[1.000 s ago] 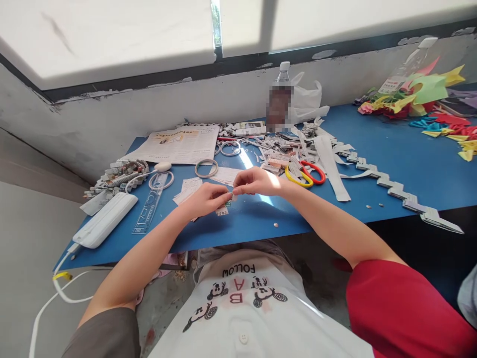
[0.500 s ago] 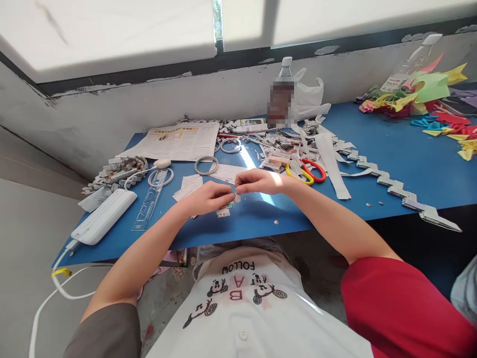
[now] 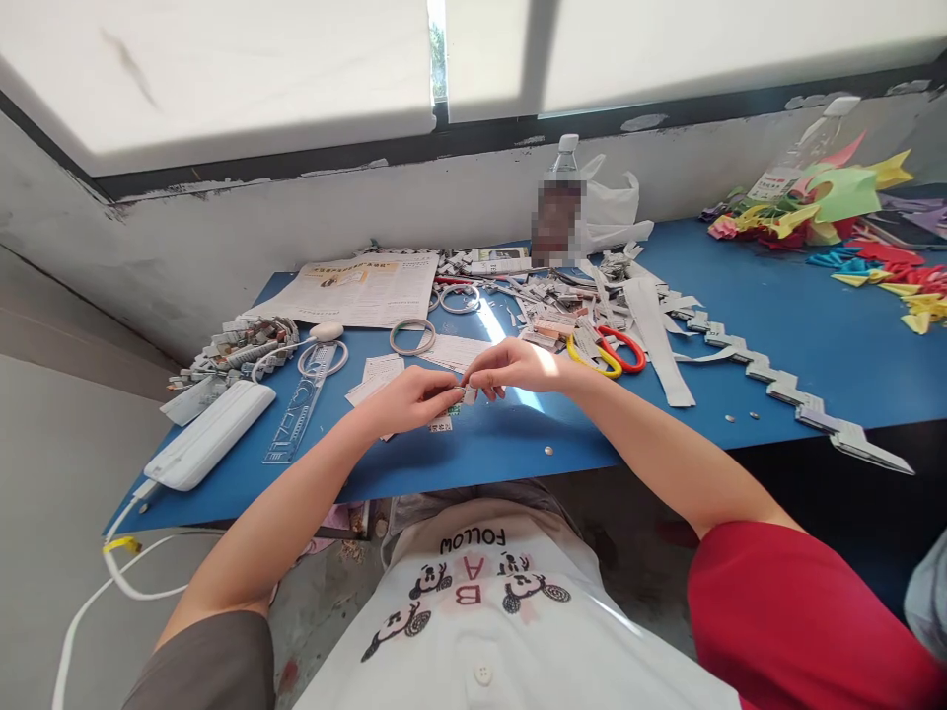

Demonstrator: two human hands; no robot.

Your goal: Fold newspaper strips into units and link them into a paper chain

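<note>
My left hand (image 3: 408,398) and my right hand (image 3: 510,365) meet over the front middle of the blue table (image 3: 776,335). Both pinch a small folded piece of printed paper (image 3: 469,394) between thumb and fingertips. Under my left hand lie small paper slips (image 3: 379,373). Yellow and red scissors (image 3: 608,350) rest just right of my right hand.
A white power bank (image 3: 209,434) with cable and a clear ruler (image 3: 302,402) lie at the left. A newspaper (image 3: 353,288), rings (image 3: 411,335), paper scraps, a long folded paper chain (image 3: 784,387) and a bottle (image 3: 556,209) sit further back. Coloured folded papers (image 3: 836,197) pile at far right.
Both hands stay together on the paper piece, fingers shifting slightly as they work it. The camera view tilted a little downward.
</note>
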